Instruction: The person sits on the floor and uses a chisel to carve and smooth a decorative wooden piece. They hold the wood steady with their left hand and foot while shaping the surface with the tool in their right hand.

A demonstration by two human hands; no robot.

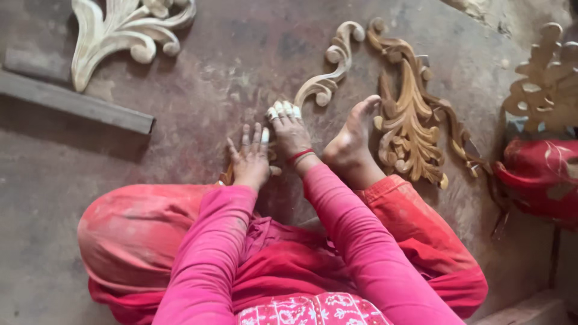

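I sit on the floor in pink sleeves and red trousers. A pale carved wooden scroll (333,67) lies in front of me, running from the far curl down toward my hands. My right hand (290,130), with white tape on its fingertips and a red band at the wrist, curls its fingers down onto the scroll's near end. Whether anything lies under those fingers is hidden. My left hand (250,157) lies flat with fingers apart, just left of the right hand, pressing on a brownish bit of carved wood (226,175) that shows at its edges. My bare foot (352,143) rests beside the right hand.
A darker carved leaf ornament (409,129) lies right of my foot. A pale carved ornament (123,30) sits at the far left above a grey wooden bar (78,105). Another carving (545,78) and a person's red clothing (542,177) are at the right edge.
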